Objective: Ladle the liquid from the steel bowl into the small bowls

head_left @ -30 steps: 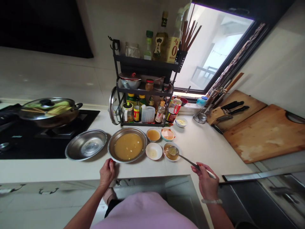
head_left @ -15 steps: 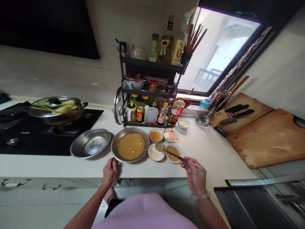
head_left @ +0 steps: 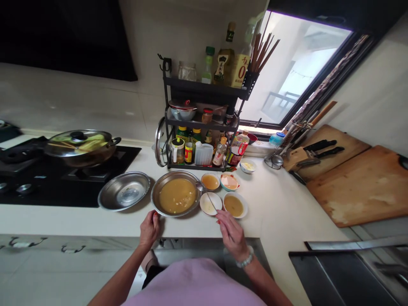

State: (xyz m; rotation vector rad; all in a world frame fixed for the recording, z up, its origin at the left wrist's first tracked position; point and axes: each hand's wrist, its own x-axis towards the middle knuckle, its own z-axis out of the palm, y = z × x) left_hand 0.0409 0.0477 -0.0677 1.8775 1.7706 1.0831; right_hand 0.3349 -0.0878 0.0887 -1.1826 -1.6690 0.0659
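A metal basin point(head_left: 153, 196) of brownish liquid with small pale bits stands on the counter. At its front left, my left hand point(head_left: 149, 228) is closed on the basin's rim. My right hand point(head_left: 232, 231) is closed around the handle of a ladle point(head_left: 200, 186). The ladle's head is at the basin's right rim, its handle crossing above a small white plate point(head_left: 208, 206). To the right of that plate sits a white bowl point(head_left: 242, 211) of brown liquid. Behind the plate are a small bowl point(head_left: 210, 182) of orange-brown liquid and a teal-rimmed bowl point(head_left: 229, 182).
An empty metal dish point(head_left: 127, 194) lies left of the basin. Beyond it a lidded pan point(head_left: 81, 148) stands on the black stove point(head_left: 47, 187). A black rack point(head_left: 204, 125) of bottles backs the counter. Cutting boards point(head_left: 363, 187) and a knife block point(head_left: 295, 159) are at right.
My right hand has moved left with the ladle. Its head has gone from above the plate to the basin's right rim, and more pale bits show in the liquid. My left hand stays put.
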